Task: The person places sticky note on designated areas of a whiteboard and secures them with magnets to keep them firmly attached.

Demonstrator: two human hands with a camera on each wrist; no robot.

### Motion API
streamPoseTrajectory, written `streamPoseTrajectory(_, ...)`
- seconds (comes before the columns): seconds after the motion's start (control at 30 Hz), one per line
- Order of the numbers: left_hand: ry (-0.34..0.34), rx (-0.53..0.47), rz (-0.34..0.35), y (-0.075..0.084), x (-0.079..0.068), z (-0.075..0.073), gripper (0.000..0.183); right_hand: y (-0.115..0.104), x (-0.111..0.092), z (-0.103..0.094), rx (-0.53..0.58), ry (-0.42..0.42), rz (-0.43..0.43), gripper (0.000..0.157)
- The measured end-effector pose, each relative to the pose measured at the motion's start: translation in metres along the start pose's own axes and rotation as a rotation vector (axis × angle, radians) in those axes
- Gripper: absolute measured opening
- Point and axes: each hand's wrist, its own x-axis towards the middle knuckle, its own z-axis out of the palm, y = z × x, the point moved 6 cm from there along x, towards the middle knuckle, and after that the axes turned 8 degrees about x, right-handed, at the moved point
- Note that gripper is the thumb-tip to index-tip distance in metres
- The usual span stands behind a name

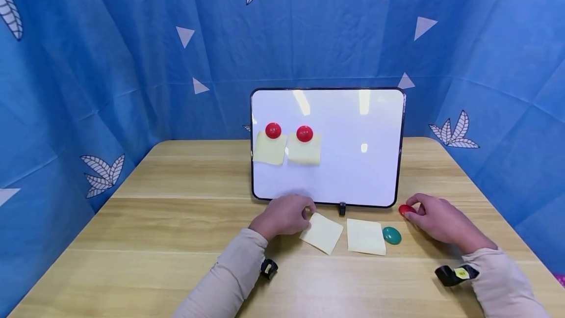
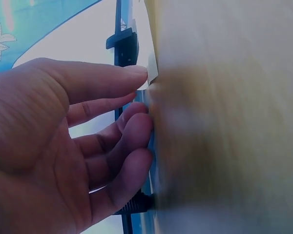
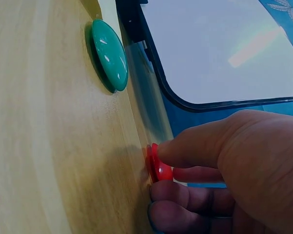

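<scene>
My left hand [image 1: 287, 214] is at the upper-left corner of a pale yellow sticky note [image 1: 323, 233]. In the left wrist view its thumb and index finger pinch that corner, and the other fingers are curled. My right hand [image 1: 438, 217] grips a round red magnet [image 1: 406, 210] at its edge, low over the table. In the right wrist view the red magnet [image 3: 161, 163] is between thumb and fingers. Another sticky note [image 1: 366, 236] lies between the hands, with a green magnet [image 1: 392, 235] touching or close by its right edge.
A small whiteboard [image 1: 353, 171] stands at the back of the wooden table [image 1: 185, 220] on black feet. On its left half, two red magnets [image 1: 273, 130] hold two sticky notes [image 1: 270, 149]. A blue patterned curtain [image 1: 309, 38] hangs behind and at both sides.
</scene>
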Motion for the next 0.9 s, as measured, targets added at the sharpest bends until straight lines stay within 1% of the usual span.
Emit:
streamPoseTrajectory(0.17,-0.011,0.005,-0.020,-0.0001,0.0022,0.0015,0.020,0.0022,0.0010,0.0005,-0.009,-0.009,0.020,0.047)
streamPoseTrajectory(0.37,-0.011,0.020,-0.031,0.0003,0.0047,0.0016,0.012,0.0019,0.0032,-0.0006,-0.044,-0.005,0.006,0.050)
streamPoseTrajectory(0.47,-0.009,0.026,-0.031,0.0010,0.0052,0.0013,0.010,0.0022,0.0036,-0.0003,-0.042,-0.008,0.009,0.052)
streamPoseTrajectory(0.73,-0.012,0.028,-0.035,0.0020,0.0051,0.0013,0.006,0.0047,0.0009,0.0025,0.023,-0.020,0.043,0.043)
streamPoseTrajectory(0.9,0.011,0.034,-0.021,0.0033,0.0054,-0.0005,0.016,0.0032,0.0010,0.0022,0.028,-0.008,0.035,0.040)
